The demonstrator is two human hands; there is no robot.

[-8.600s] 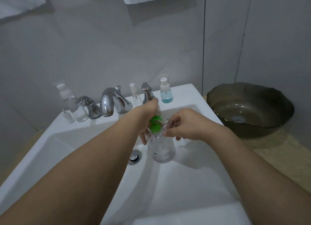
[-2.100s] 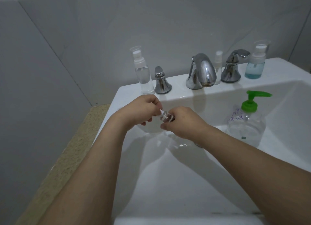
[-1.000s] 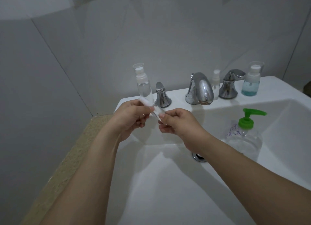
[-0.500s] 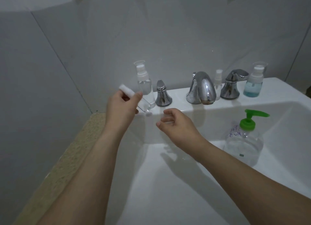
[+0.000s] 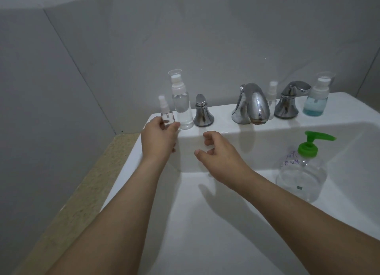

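The vial (image 5: 165, 111) is now upright beside the tall bottle (image 5: 182, 105), not tilted; the left hand (image 5: 159, 140) pinches it, hiding its base; the right hand (image 5: 221, 157) hangs loosely curled, empty

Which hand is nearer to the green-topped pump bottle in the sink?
Right. The right hand hovers left of the pump bottle, apart from it; the left hand is farther left, holding a small spray bottle at the sink ledge.
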